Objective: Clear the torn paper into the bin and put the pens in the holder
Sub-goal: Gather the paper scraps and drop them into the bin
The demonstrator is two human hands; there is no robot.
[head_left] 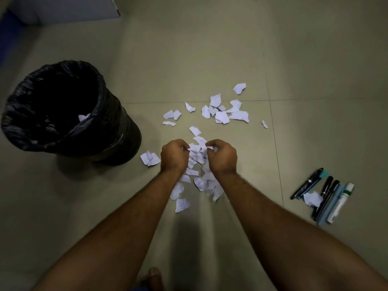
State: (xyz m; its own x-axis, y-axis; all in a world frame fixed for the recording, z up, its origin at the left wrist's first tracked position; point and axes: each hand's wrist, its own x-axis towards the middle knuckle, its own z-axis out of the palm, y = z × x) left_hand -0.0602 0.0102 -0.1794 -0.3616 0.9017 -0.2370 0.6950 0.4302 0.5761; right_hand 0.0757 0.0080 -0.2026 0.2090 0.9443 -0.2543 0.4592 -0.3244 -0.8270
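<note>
Several scraps of torn white paper point(222, 114) lie scattered on the tiled floor, with a denser heap point(199, 179) under my hands. My left hand point(174, 155) and my right hand point(222, 155) are side by side over that heap, each with fingers closed on paper scraps. A round bin point(69, 141) lined with a black bag stands to the left; one white scrap point(84, 117) shows inside it. Several pens and markers point(327, 196) lie in a row on the floor at the right, with one scrap point(312, 198) resting on them. No pen holder is in view.
A white panel or furniture base point(69, 9) stands at the far top left beside a blue surface point(8, 34). My bare toes point(154, 277) show at the bottom edge. Open floor tiles stretch beyond the paper and to the right.
</note>
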